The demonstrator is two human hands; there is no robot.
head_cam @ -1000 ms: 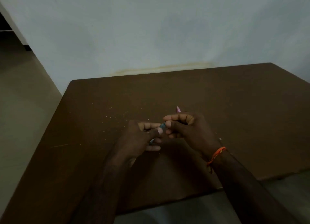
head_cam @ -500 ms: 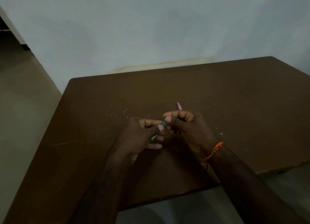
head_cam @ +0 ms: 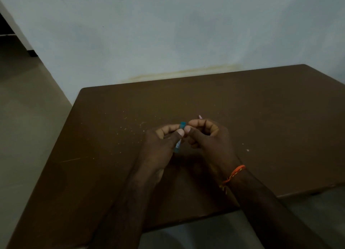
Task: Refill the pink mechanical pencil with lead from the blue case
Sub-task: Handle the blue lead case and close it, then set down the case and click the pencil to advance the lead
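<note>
Your left hand (head_cam: 158,144) is gripping the blue case (head_cam: 180,135) over the table (head_cam: 112,155); its contents are hidden. Your right hand (head_cam: 207,138) is pinching the case's top while clasping the pink mechanical pencil (head_cam: 200,116).

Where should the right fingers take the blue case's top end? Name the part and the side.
Pinch the blue cap end of the blue case from the right side. The case stands tilted in the left hand, whose thumb and fingers cover its middle; only the top end sticks out, next to the right hand.
</note>
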